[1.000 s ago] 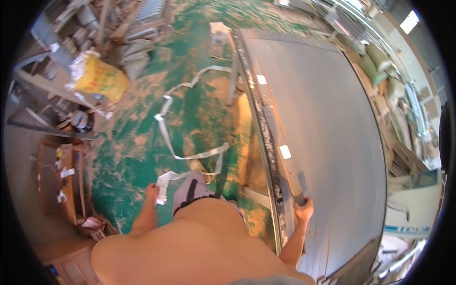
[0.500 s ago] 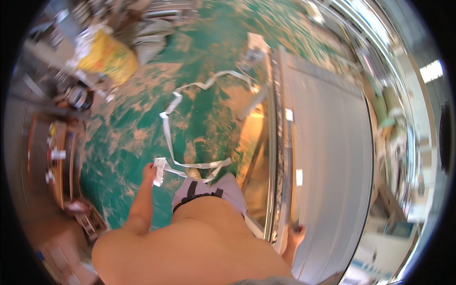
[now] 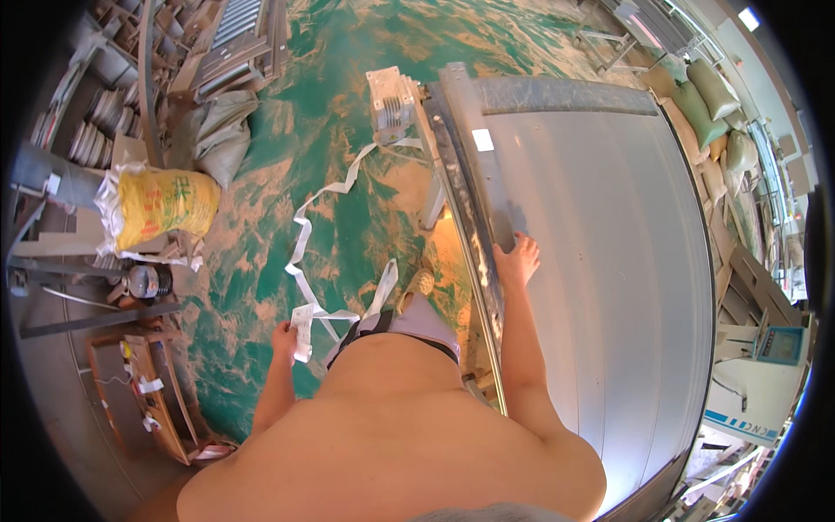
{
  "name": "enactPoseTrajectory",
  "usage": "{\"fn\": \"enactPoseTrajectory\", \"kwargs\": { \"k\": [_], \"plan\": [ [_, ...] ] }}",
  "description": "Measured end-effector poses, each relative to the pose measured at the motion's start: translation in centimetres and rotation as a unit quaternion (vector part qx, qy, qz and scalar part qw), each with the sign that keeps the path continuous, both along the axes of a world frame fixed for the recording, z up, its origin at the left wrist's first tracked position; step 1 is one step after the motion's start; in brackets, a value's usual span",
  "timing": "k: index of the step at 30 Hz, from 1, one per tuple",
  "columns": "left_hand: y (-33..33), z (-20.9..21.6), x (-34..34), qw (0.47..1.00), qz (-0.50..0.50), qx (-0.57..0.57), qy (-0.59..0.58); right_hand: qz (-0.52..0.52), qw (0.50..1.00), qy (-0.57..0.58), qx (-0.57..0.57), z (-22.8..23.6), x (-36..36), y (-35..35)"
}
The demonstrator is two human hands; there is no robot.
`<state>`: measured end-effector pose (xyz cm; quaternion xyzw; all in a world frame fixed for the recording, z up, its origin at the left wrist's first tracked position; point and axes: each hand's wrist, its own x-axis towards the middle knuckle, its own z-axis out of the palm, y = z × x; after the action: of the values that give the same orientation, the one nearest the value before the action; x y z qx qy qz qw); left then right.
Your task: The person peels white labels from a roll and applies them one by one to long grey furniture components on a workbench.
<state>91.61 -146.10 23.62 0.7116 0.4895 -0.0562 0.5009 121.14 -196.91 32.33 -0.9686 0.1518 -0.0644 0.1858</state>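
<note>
My left hand (image 3: 283,338) pinches the end of a white paper label strip (image 3: 303,324). The rest of the long, creased strip (image 3: 302,235) trails over the green floor in bends toward the far end of the machine. My right hand (image 3: 519,258) lies on the metal side rail (image 3: 477,187) of a wide grey conveyor belt (image 3: 600,261), its fingers apart against the rail's inner edge. What is under the palm is hidden. Farther along that rail sits a white label (image 3: 483,139).
A silvery motor (image 3: 389,100) juts from the conveyor's far left corner. To the left stand a yellow sack (image 3: 170,204), a grey sack (image 3: 228,130) and a wooden frame (image 3: 156,391). Stuffed sacks (image 3: 704,104) lie beyond the belt at right. Dust streaks the green floor (image 3: 235,296).
My body has turned and moved forward along the conveyor. My right hand has gone from low beside my body to farther ahead on the rail. My left hand still holds the strip.
</note>
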Motion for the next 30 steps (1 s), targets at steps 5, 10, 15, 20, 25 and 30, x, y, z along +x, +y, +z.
{"fn": "enactPoseTrajectory", "kwargs": {
  "k": [5,10,15,20,25,30],
  "plan": [
    [2.0,-0.2,6.4,0.998,0.042,0.003,-0.036,0.048,0.998,0.002,-0.04,-1.1,8.0,2.1],
    [2.1,1.7,11.4,0.992,0.103,-0.037,-0.064,0.12,0.989,-0.08,-0.023,-0.6,18.5,6.3],
    [5.5,0.6,17.2,0.989,0.127,-0.057,-0.054,0.136,0.985,-0.054,-0.092,-1.8,31.0,11.6],
    [11.3,-3.7,21.6,0.981,0.172,-0.047,-0.07,0.131,0.972,0.11,-0.161,-2.5,38.7,15.7],
    [18.7,-3.9,30.0,0.977,0.208,-0.042,-0.03,0.1,0.961,0.212,-0.15,-0.3,39.4,18.2],
    [29.0,-2.1,44.4,0.995,0.058,0.084,-0.002,0.109,0.953,0.209,-0.191,-1.6,42.2,16.9]
  ]
}}
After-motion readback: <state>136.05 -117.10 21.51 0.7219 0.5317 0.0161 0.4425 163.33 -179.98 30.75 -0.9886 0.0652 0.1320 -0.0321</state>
